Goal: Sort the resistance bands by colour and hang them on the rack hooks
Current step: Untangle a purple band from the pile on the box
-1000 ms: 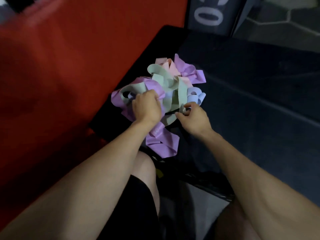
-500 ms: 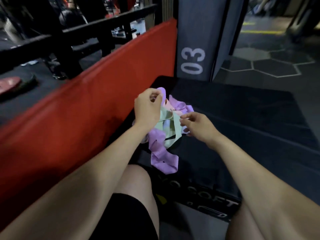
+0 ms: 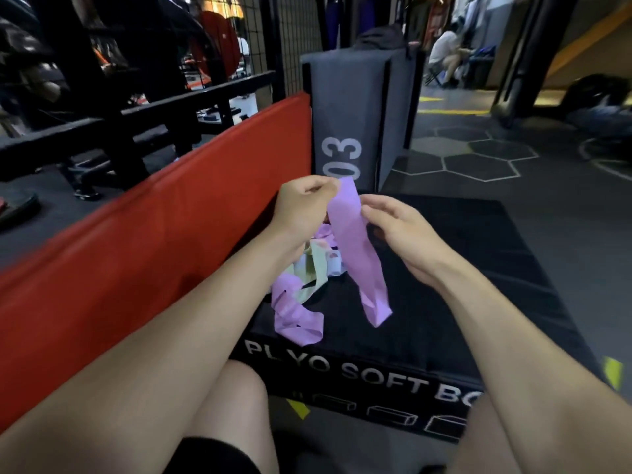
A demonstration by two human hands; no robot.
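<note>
Left hand pinches purple band at its top end, fingers curled round it. Right hand grips the band's right edge just below, thumb on top. Band hangs lengthwise, near vertical, lower end clear of the box. Pile lies on the box below left hand. No rack hooks in view.

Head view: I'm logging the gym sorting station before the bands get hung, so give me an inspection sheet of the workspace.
Surface: black plyo soft box, pile at its left.
Job's things: purple resistance band lifted clear; pile of bands, purple, green and pale blue, on the box.
Clutter: nothing seen.
Grips: left hand pinches the band's top; right hand touches its edge.
Cables: nothing seen.
Surroundings: red pad left; grey box marked 03 behind; no rack hooks identifiable.
</note>
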